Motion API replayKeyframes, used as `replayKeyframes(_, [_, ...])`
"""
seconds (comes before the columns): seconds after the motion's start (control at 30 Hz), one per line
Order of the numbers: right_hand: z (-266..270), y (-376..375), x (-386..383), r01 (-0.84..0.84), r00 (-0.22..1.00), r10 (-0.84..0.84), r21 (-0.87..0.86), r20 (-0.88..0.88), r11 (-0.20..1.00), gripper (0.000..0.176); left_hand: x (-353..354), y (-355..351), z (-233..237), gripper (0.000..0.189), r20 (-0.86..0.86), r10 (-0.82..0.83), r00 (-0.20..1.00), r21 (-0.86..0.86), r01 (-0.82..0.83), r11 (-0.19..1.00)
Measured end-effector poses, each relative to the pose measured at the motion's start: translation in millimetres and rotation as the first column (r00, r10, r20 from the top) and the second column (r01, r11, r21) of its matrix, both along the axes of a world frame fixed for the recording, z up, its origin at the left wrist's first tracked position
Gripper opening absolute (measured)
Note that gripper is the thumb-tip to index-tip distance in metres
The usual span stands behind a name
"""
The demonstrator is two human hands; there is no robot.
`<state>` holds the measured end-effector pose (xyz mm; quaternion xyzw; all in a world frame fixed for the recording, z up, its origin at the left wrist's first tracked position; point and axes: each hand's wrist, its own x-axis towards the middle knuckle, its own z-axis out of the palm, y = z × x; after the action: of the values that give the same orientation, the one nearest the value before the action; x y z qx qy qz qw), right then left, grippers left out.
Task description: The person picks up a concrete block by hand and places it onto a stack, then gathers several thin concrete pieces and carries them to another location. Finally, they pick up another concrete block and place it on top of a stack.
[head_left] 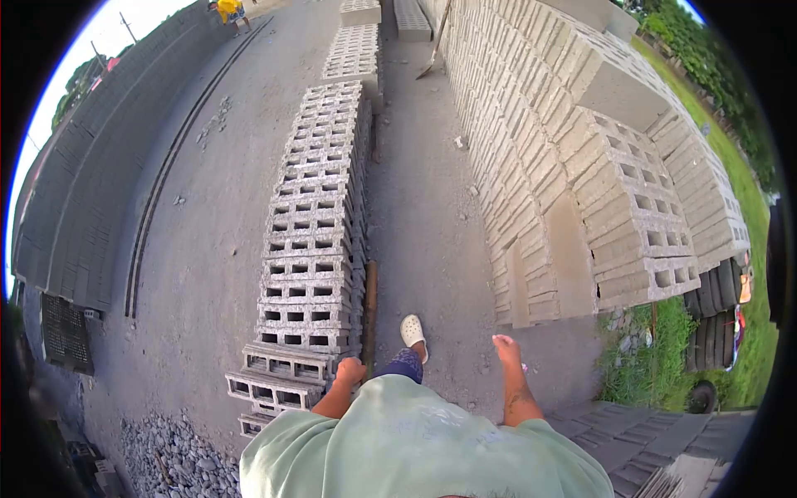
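Note:
A long row of grey hollow blocks stands left of centre. My left hand hangs beside the row's near right side, with its fingers curled; what it holds, if anything, is too small to make out. Near it, a few loose blocks lie at the row's close end. My right hand is out over the ground on the right, below the tall block stack, and its fingers are too small to read clearly. A cream clog is on my foot between the hands.
A wooden pole lies along the row. Another block wall runs down the left, beside a dark rail. A shovel leans far ahead. Gravel is at lower left, tires at right. A person in yellow bends far off.

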<state>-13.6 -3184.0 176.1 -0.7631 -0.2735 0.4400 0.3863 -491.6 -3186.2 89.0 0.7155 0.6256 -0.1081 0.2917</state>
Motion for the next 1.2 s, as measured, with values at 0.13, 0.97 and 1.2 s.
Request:
replayKeyframes(0.13, [-13, 52, 48, -0.018, 0.984, 0.033, -0.088, 0.176, 0.996, 0.032, 27, 146, 61, 0.027, 0.091, 0.174, 0.981, 0.021, -0.176, 0.984])
replayKeyframes(0.97, [277, 972, -24, -0.569, 0.789, 0.577, 0.605, 0.21, 0.557, 0.04, 295, 940, 324, 0.06, 0.799, 0.583, -0.145, -0.586, -0.404, 0.702])
replayKeyframes(1.2, [283, 1205, -104, -0.792, 0.319, 0.617, 0.56, 0.719, -0.243, 0.051, 303, 1181, 339, 0.064, 0.501, 0.401, -0.767, -0.525, 0.098, 0.845])
